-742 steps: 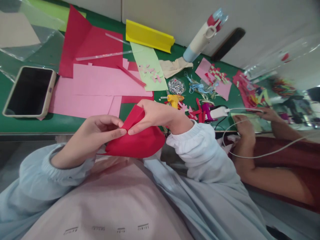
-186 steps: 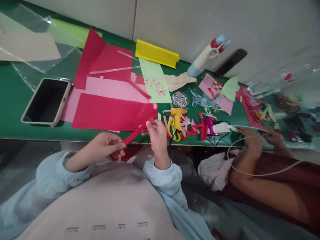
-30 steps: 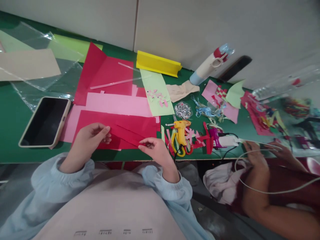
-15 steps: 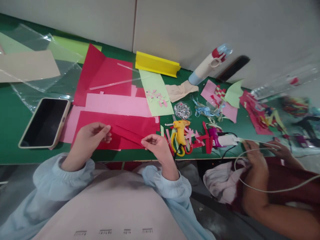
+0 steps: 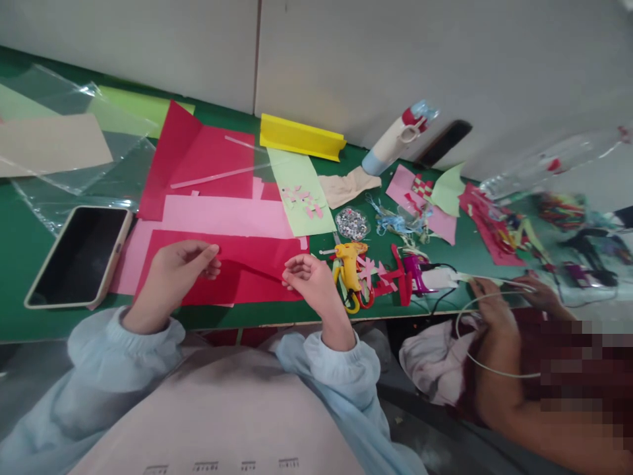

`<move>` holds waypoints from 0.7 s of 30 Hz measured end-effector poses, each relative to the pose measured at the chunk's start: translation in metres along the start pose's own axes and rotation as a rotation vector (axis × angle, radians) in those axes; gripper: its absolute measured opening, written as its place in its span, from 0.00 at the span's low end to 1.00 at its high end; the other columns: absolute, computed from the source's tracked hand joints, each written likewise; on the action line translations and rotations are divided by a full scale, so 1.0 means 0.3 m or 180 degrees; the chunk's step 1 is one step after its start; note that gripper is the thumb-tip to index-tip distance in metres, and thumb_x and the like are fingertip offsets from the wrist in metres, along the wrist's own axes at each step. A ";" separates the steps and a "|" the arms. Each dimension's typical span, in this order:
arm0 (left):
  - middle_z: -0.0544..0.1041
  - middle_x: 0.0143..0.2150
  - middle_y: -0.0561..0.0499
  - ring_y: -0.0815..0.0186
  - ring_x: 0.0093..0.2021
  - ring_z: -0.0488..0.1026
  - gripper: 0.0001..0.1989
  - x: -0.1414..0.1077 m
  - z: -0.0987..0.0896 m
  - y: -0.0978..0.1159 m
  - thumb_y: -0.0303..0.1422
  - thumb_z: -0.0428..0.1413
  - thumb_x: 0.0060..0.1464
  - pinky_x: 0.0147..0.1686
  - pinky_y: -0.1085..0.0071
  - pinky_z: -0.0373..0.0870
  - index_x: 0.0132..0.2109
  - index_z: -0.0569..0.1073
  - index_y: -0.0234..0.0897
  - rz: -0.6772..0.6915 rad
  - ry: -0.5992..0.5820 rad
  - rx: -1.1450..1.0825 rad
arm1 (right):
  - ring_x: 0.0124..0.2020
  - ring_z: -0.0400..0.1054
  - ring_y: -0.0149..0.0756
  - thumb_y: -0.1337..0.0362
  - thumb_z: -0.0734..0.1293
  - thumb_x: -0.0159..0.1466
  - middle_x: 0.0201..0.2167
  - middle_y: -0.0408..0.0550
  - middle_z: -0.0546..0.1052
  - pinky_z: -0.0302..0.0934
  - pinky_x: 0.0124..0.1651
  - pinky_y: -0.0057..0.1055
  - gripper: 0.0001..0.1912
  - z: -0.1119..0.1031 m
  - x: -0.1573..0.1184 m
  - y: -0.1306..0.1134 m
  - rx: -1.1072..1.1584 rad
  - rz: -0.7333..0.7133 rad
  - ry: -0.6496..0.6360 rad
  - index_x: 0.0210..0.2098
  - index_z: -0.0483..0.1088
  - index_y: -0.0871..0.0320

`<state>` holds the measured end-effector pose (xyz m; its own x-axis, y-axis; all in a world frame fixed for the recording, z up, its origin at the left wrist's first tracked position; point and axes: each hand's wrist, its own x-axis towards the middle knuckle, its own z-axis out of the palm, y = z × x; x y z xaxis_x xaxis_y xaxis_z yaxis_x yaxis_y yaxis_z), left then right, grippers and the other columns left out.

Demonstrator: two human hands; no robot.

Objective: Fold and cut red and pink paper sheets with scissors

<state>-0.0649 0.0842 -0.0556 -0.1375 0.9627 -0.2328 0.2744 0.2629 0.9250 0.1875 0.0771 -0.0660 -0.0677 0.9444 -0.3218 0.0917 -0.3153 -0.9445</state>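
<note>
A thin folded strip of red paper (image 5: 252, 267) stretches between my two hands, above a red sheet (image 5: 173, 264) on the green table. My left hand (image 5: 185, 270) pinches its left end between thumb and fingers. At its right end, the fingertips of my right hand (image 5: 309, 280) are closed on it. The strip blends with the red sheet, so its edges are hard to make out. Under and behind the red sheet lies pink paper (image 5: 222, 216), and a larger folded red sheet (image 5: 212, 158) is farther back.
A phone (image 5: 76, 254) lies at the left. Right of my hands are a yellow glue gun (image 5: 351, 260), scissors, paper scraps and a bead dish (image 5: 352, 224). A bottle (image 5: 395, 142) leans behind. Another person's hands (image 5: 489, 297) hold a white cable at the right.
The view has shifted, so the table items appear slightly lower and more to the left. The strip has turned edge-on and looks thinner; both hands keep hold of it.
</note>
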 end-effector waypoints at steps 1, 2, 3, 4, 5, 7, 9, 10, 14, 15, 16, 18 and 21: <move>0.77 0.26 0.50 0.67 0.27 0.74 0.18 0.009 -0.002 0.010 0.47 0.58 0.53 0.32 0.70 0.72 0.35 0.76 0.35 0.0061 0.0019 0.0064 | 0.26 0.73 0.29 0.60 0.72 0.50 0.26 0.40 0.73 0.69 0.29 0.26 0.13 -0.008 0.016 -0.012 -0.0006 -0.0084 0.0074 0.33 0.69 0.58; 0.78 0.26 0.50 0.66 0.28 0.74 0.18 0.016 -0.004 0.018 0.47 0.57 0.53 0.33 0.70 0.72 0.36 0.76 0.35 0.0116 0.0039 0.0138 | 0.26 0.73 0.29 0.60 0.72 0.51 0.27 0.40 0.73 0.70 0.30 0.27 0.13 -0.016 0.034 -0.022 -0.0009 -0.0169 0.0187 0.33 0.69 0.58; 0.78 0.27 0.50 0.66 0.28 0.74 0.17 0.022 -0.008 0.024 0.47 0.57 0.54 0.34 0.70 0.72 0.36 0.76 0.35 0.0162 0.0056 0.0212 | 0.26 0.73 0.29 0.60 0.71 0.51 0.27 0.41 0.74 0.71 0.31 0.28 0.13 -0.023 0.055 -0.029 -0.0015 -0.0250 0.0325 0.33 0.68 0.58; 0.78 0.27 0.50 0.66 0.28 0.74 0.18 0.026 -0.011 0.028 0.47 0.56 0.54 0.34 0.70 0.71 0.36 0.76 0.35 0.0197 0.0067 0.0283 | 0.26 0.73 0.30 0.60 0.71 0.52 0.28 0.41 0.74 0.71 0.32 0.29 0.12 -0.027 0.078 -0.035 -0.0030 -0.0321 0.0466 0.34 0.68 0.58; 0.78 0.26 0.50 0.66 0.28 0.75 0.18 0.029 -0.014 0.030 0.48 0.55 0.54 0.34 0.70 0.71 0.36 0.76 0.35 0.0223 0.0064 0.0348 | 0.26 0.74 0.30 0.61 0.70 0.53 0.28 0.42 0.74 0.71 0.34 0.29 0.12 -0.029 0.101 -0.038 -0.0068 -0.0377 0.0589 0.34 0.68 0.58; 0.78 0.26 0.49 0.64 0.28 0.75 0.19 0.028 -0.020 0.025 0.49 0.54 0.53 0.33 0.69 0.71 0.36 0.75 0.35 0.0252 0.0026 0.0467 | 0.28 0.74 0.31 0.62 0.68 0.56 0.30 0.43 0.75 0.72 0.37 0.32 0.11 -0.024 0.144 -0.042 -0.0263 -0.0478 0.0768 0.37 0.67 0.58; 0.79 0.27 0.48 0.61 0.28 0.77 0.19 0.022 -0.023 0.012 0.49 0.54 0.52 0.32 0.69 0.72 0.37 0.76 0.36 0.0274 -0.0033 0.0597 | 0.32 0.75 0.34 0.65 0.66 0.59 0.34 0.46 0.77 0.71 0.42 0.35 0.10 -0.010 0.174 -0.046 -0.0725 -0.0609 0.0892 0.41 0.68 0.59; 0.80 0.28 0.47 0.60 0.30 0.77 0.19 0.018 -0.025 0.004 0.48 0.54 0.51 0.33 0.68 0.72 0.38 0.76 0.36 0.0281 -0.0067 0.0664 | 0.35 0.76 0.36 0.66 0.66 0.60 0.37 0.49 0.78 0.71 0.45 0.37 0.10 -0.001 0.183 -0.050 -0.1067 -0.0695 0.0944 0.42 0.69 0.59; 0.82 0.38 0.44 0.55 0.37 0.78 0.19 -0.007 -0.037 -0.021 0.50 0.53 0.52 0.36 0.66 0.71 0.40 0.77 0.40 0.0557 -0.0154 0.1357 | 0.55 0.68 0.46 0.69 0.65 0.63 0.52 0.59 0.75 0.61 0.60 0.43 0.14 0.037 0.170 -0.076 -0.2575 -0.1260 0.0915 0.48 0.71 0.62; 0.82 0.41 0.44 0.54 0.38 0.78 0.20 -0.015 -0.040 -0.025 0.50 0.52 0.54 0.36 0.65 0.71 0.41 0.77 0.40 0.0655 -0.0183 0.1596 | 0.58 0.66 0.47 0.68 0.66 0.64 0.54 0.60 0.73 0.59 0.62 0.43 0.14 0.046 0.159 -0.083 -0.2829 -0.1404 0.0831 0.49 0.72 0.62; 0.82 0.43 0.44 0.54 0.39 0.78 0.20 -0.022 -0.042 -0.028 0.49 0.50 0.55 0.37 0.65 0.71 0.42 0.77 0.41 0.0737 -0.0215 0.1804 | 0.58 0.65 0.48 0.66 0.66 0.64 0.53 0.60 0.73 0.59 0.62 0.43 0.14 0.057 0.148 -0.088 -0.3012 -0.1510 0.0703 0.49 0.72 0.62; 0.82 0.44 0.43 0.54 0.40 0.78 0.20 -0.035 -0.043 -0.033 0.48 0.48 0.57 0.36 0.65 0.71 0.43 0.77 0.41 0.0830 -0.0285 0.2015 | 0.55 0.66 0.48 0.62 0.68 0.65 0.50 0.58 0.75 0.60 0.60 0.44 0.15 0.081 0.125 -0.094 -0.3230 -0.1584 0.0349 0.49 0.73 0.61; 0.82 0.45 0.43 0.52 0.41 0.79 0.19 -0.045 -0.035 -0.039 0.46 0.47 0.57 0.36 0.64 0.72 0.43 0.77 0.41 0.0909 -0.0406 0.2059 | 0.52 0.67 0.49 0.58 0.72 0.61 0.46 0.56 0.77 0.61 0.58 0.45 0.21 0.120 0.102 -0.089 -0.3436 -0.1516 -0.0145 0.50 0.72 0.61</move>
<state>-0.0763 0.0675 -0.0603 0.1254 0.9890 -0.0780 0.7975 -0.0537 0.6009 0.1471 0.1110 -0.0530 -0.3557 0.9343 0.0254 0.8386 0.3310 -0.4327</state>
